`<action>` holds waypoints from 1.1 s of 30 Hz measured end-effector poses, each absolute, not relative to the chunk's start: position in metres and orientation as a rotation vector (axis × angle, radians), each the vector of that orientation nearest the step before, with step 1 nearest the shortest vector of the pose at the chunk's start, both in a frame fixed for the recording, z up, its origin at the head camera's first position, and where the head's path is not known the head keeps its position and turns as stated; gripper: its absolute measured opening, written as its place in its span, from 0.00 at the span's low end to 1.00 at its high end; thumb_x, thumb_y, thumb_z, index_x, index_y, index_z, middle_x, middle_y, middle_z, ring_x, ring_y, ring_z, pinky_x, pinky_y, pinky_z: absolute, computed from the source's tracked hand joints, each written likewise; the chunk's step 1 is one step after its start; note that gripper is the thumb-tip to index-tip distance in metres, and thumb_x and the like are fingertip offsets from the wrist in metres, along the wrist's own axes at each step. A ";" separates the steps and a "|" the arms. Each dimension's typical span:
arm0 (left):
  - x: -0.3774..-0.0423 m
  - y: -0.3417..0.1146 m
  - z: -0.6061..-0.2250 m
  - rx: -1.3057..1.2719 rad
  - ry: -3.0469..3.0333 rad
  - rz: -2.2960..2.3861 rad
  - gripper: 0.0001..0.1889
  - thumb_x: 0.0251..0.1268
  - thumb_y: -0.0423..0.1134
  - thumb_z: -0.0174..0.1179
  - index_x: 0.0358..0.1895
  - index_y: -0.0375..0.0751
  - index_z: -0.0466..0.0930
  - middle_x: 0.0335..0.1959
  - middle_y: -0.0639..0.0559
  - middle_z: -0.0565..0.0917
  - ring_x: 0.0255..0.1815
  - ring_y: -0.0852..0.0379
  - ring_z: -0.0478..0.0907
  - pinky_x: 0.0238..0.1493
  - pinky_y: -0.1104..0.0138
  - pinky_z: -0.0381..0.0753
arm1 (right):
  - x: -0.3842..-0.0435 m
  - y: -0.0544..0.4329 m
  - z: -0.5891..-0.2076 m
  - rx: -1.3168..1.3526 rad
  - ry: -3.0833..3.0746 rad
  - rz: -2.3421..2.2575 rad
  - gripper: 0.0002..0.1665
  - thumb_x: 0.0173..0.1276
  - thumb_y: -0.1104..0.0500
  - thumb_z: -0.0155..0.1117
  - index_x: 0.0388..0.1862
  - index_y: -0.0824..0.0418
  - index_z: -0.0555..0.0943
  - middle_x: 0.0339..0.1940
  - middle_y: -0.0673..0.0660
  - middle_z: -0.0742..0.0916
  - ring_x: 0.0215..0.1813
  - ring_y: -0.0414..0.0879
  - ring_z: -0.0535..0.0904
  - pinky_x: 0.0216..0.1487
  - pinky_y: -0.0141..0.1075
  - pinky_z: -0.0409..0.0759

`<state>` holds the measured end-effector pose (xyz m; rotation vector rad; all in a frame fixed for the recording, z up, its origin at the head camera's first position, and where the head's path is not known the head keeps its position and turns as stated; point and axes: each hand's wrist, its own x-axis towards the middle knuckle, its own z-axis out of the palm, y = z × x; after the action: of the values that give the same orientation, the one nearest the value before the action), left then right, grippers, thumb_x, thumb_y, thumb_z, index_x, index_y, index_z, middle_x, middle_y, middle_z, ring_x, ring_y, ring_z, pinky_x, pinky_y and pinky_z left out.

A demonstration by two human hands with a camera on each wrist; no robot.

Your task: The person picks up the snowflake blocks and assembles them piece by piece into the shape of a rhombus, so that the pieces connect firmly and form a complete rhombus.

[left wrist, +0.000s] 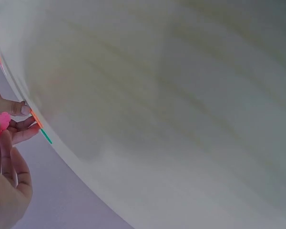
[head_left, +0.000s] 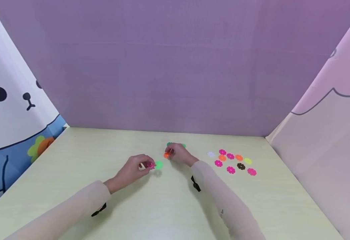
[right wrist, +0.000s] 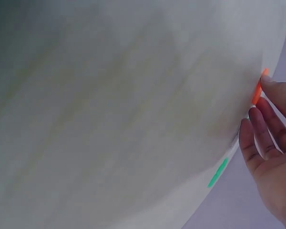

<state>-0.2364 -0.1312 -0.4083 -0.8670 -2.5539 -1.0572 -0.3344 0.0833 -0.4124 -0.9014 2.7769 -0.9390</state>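
Note:
My left hand (head_left: 134, 168) pinches a pink flower-shaped disc (head_left: 151, 165) between thumb and fingers. Against its right side is a light green flower-shaped disc (head_left: 158, 165), and a shadow falls on the table below the pair. Farther forward, my right hand (head_left: 179, 153) has its thumb and fingertips on an orange flower-shaped disc (head_left: 166, 155). The right wrist view shows the thumb on one face of this orange disc (right wrist: 258, 90), with the fingers curled close by. Just beyond that hand lie a dark green disc (head_left: 169, 143) and a green disc (head_left: 184, 145), partly hidden.
On the right of the pale table (head_left: 102, 143) several loose flower discs lie flat, among them a white one (head_left: 211, 154), a yellow one (head_left: 248, 161), a dark brown one (head_left: 241, 166) and a pink one (head_left: 252, 171). A purple panel (head_left: 168, 83) stands along the back edge.

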 end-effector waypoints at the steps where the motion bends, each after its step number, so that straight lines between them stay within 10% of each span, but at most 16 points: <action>1: -0.237 -0.131 -0.408 -0.869 -2.553 -1.057 0.10 0.51 0.30 0.65 0.36 0.47 0.81 0.33 0.58 0.83 0.30 0.66 0.78 0.30 0.71 0.77 | -0.335 0.083 -0.412 -0.902 2.788 -0.919 0.12 0.55 0.71 0.64 0.40 0.67 0.80 0.39 0.58 0.83 0.41 0.47 0.78 0.42 0.30 0.78; 25: -0.240 -0.130 -0.406 -0.864 -2.477 -1.070 0.10 0.50 0.28 0.64 0.35 0.47 0.81 0.30 0.59 0.82 0.29 0.66 0.77 0.28 0.71 0.77 | -0.307 0.108 -0.390 -0.952 2.743 -1.307 0.08 0.55 0.74 0.61 0.32 0.64 0.81 0.30 0.58 0.84 0.34 0.44 0.78 0.40 0.40 0.79; 33: -0.241 -0.129 -0.403 -0.864 -2.446 -1.050 0.09 0.51 0.30 0.64 0.35 0.47 0.81 0.30 0.59 0.83 0.29 0.68 0.77 0.27 0.72 0.75 | -0.292 0.112 -0.386 -0.931 2.655 -1.422 0.06 0.57 0.71 0.62 0.33 0.64 0.80 0.32 0.59 0.85 0.33 0.42 0.80 0.34 0.28 0.78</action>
<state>-0.2412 -0.1286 -0.4026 -0.8638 -2.4462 -1.0497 -0.2915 0.1115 -0.3858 -0.9315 2.6547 -1.4218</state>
